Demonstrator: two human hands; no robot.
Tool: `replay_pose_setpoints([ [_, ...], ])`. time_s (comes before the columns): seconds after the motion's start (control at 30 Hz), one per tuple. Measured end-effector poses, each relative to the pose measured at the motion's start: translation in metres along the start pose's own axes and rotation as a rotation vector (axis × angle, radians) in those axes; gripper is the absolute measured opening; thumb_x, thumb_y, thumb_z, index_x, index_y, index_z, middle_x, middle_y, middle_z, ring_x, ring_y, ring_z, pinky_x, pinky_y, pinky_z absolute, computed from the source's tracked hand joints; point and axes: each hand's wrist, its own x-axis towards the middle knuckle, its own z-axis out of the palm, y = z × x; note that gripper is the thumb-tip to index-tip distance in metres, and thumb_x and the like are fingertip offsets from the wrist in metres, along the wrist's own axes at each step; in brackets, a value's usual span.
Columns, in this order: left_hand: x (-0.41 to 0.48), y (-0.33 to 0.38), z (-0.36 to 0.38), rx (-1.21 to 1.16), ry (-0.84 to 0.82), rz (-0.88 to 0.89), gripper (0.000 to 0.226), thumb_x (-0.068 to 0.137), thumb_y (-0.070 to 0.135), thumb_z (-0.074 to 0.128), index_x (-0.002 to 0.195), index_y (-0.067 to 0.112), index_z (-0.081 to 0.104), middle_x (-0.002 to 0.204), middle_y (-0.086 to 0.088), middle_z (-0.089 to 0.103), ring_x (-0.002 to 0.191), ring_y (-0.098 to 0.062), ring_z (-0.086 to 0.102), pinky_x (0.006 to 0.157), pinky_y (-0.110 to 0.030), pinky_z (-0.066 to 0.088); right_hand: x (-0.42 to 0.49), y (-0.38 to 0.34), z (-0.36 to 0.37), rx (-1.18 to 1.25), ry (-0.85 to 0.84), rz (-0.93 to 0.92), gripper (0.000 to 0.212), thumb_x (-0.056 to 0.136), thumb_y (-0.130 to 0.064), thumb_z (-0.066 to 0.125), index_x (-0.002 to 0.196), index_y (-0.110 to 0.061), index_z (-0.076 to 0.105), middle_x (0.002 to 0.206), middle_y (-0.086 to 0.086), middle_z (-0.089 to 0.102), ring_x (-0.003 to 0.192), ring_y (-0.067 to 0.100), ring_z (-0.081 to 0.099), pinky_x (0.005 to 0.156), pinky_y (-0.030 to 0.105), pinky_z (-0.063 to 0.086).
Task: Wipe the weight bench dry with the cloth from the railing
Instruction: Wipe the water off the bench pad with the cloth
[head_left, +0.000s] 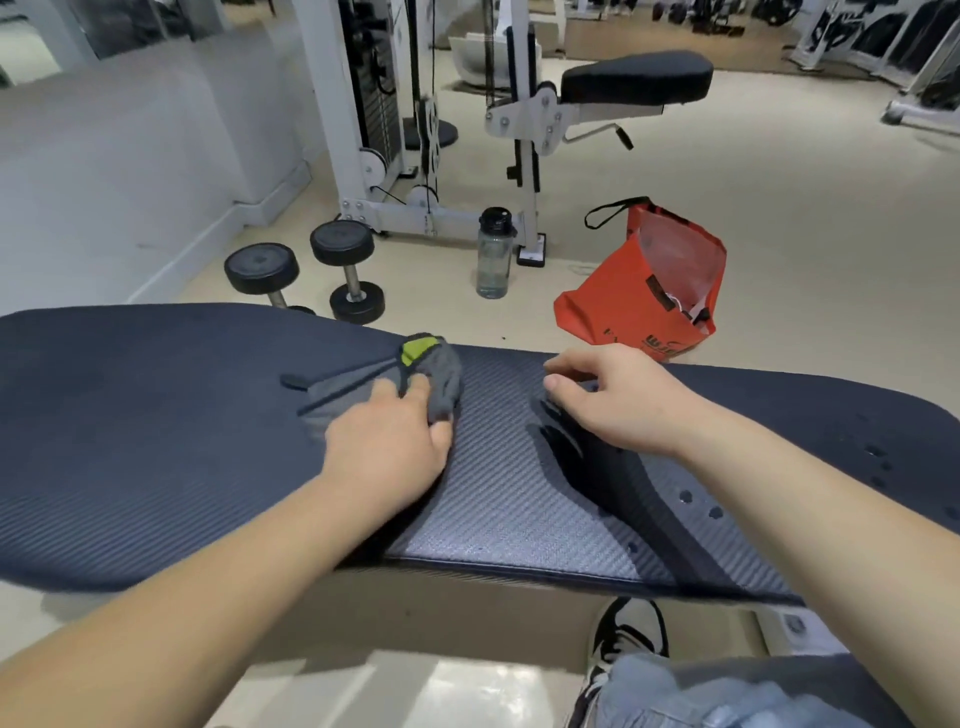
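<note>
The dark padded weight bench (156, 426) runs across the view from left to right. A grey cloth with a yellow-green patch (410, 374) lies bunched on the bench's middle. My left hand (389, 441) presses down on the cloth, with fingers curled into its folds. My right hand (618, 400) rests on the bench pad to the right of the cloth, fingers bent and apart, holding nothing. Small water drops (701, 506) sit on the right part of the pad.
Behind the bench on the floor stand two black dumbbells (311, 270), a clear water bottle (494, 254) and an orange bag (649, 286). A white cable machine with a black seat (634, 80) stands further back. My shoe (628, 639) is below the bench.
</note>
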Motion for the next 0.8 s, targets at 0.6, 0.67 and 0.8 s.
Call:
replay_pose_setpoints([
  [0.6,-0.029,-0.053,-0.019,-0.706,-0.226,0.323,0.029,0.077,0.024,0.06,0.099,0.026,0.078,0.106,0.012,0.072,0.101,-0.009,0.067,0.092,-0.034,0.054,-0.025,-0.055,0.061,-0.184,-0.244,-0.496,0.086,0.087,-0.058,0.06,0.162,-0.033,0.027,0.16,-0.01,0.044,0.145,0.009,0.043,0.118,0.034,0.039],
  [0.67,-0.028,-0.069,-0.021,-0.686,-0.067,0.243,0.03,0.08,0.006,0.056,0.087,0.027,0.077,0.1,0.013,0.071,0.093,-0.006,0.065,0.088,-0.033,0.054,-0.023,-0.049,0.068,-0.339,-0.294,-0.491,0.096,0.084,-0.071,0.063,0.163,-0.035,0.023,0.164,-0.012,0.037,0.148,0.01,0.037,0.119,0.036,0.037],
  [0.8,-0.029,-0.075,-0.018,-0.646,0.101,0.243,0.032,0.083,0.001,0.054,0.088,0.024,0.075,0.1,0.014,0.065,0.088,-0.003,0.06,0.078,-0.025,0.048,-0.012,-0.035,0.076,-0.487,-0.128,-0.599,0.054,0.093,-0.059,0.057,0.138,-0.028,0.06,0.131,-0.003,0.059,0.116,0.023,0.057,0.097,0.041,0.05],
])
